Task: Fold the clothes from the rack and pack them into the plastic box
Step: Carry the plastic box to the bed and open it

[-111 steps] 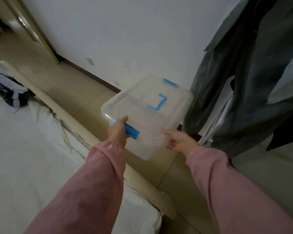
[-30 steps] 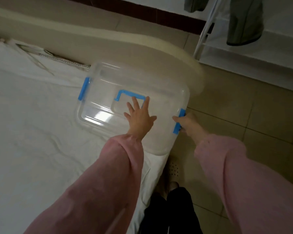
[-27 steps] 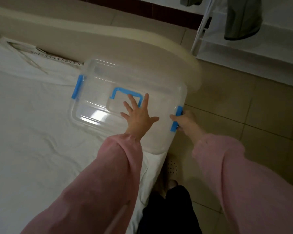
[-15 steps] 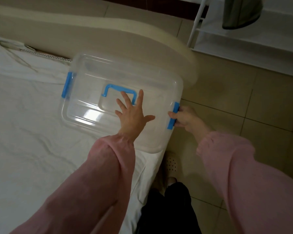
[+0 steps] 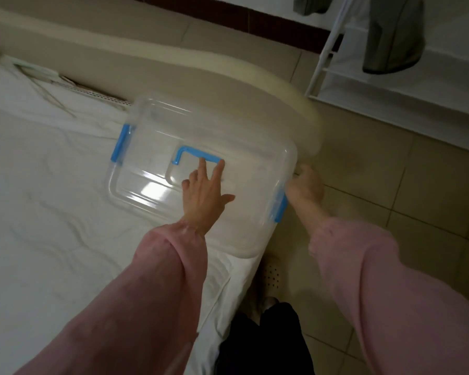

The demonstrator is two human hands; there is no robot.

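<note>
Finding: the clear rectangular plastic box [image 5: 152,147], carried in the air beside the rack a few seconds ago, now sits on the wrinkled white bed sheet [image 5: 52,212] at the bed's corner, against the cream padded bed frame [image 5: 228,71]. Over the last second the left hand [image 5: 202,196] has slid forward across the lid. It lies flat with straight fingers, and its fingertips touch the blue carry handle [image 5: 195,154]. The right hand [image 5: 305,189] has moved off the face of the blue right latch [image 5: 280,207] and now curls round the box's rim just above it, though blur softens the detail.

Assessment: the box is in place but its lid is still on, so packing cannot begin. The lid is glossy, hard and ribbed. A limp grey garment [image 5: 390,36] hangs on the white metal rack [image 5: 322,50], unfolded.
</note>
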